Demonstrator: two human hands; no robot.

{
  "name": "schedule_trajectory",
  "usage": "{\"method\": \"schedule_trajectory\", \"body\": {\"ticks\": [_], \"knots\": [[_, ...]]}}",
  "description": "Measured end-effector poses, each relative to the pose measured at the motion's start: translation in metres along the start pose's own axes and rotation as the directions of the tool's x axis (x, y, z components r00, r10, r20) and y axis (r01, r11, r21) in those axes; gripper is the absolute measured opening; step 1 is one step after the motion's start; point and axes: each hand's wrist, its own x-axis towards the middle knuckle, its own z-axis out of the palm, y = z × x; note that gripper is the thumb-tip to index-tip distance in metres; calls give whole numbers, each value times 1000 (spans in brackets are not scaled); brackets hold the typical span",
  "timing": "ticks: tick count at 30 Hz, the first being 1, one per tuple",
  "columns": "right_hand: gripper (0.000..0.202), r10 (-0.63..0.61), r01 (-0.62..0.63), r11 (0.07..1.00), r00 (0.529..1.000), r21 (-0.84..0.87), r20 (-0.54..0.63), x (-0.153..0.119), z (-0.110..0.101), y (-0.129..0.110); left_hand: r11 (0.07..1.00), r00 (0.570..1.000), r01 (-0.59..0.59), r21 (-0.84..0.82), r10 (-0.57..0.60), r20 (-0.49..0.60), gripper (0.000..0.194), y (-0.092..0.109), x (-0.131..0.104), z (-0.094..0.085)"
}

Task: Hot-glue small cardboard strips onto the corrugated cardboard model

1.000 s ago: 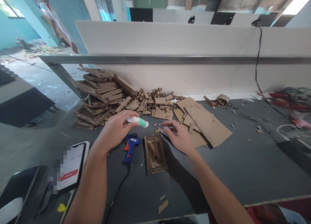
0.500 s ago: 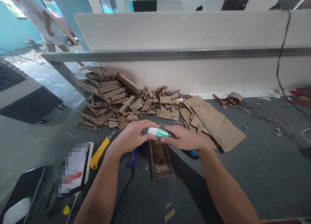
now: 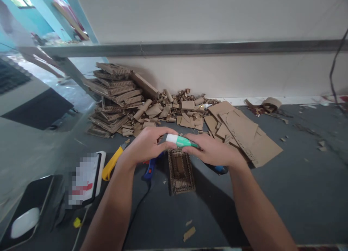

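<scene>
Both hands meet around a small green-and-white tube (image 3: 181,140), held level above a cardboard piece. My left hand (image 3: 148,144) pinches its white end between thumb and fingers. My right hand (image 3: 210,147) is closed round the green end, hiding part of it. Below lies a narrow cardboard frame (image 3: 192,176) with layered corrugated walls and a recess in the middle. A blue corded tool (image 3: 149,169), possibly a glue gun, lies under my left hand, partly covered. Another blue object (image 3: 220,169) shows from beneath my right wrist.
A yellow utility knife (image 3: 112,164), a white-edged device (image 3: 101,167) and a dark phone (image 3: 28,200) bearing a white case (image 3: 25,222) lie left. Behind are stacked cardboard frames (image 3: 116,91), scraps (image 3: 163,111) and flat sheets (image 3: 239,131). A metal rail (image 3: 190,48) crosses the back; a person (image 3: 23,33) is far left.
The view has tilted down a little. Both hands keep hold of the tube, with more of its green side showing now. The person in the background has moved left.
</scene>
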Motion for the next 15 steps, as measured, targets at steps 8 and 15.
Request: {"method": "schedule_trajectory", "body": {"ticks": [8,15], "knots": [[31,9,-10,1000,999,-29,-41,1,5,1,1000,1000,1,-28,-1,22,30,-2,2,1],[35,24,-25,998,1000,-60,-18,0,4,1,996,996,-85,24,86,-27,21,3,0,-1]]}}
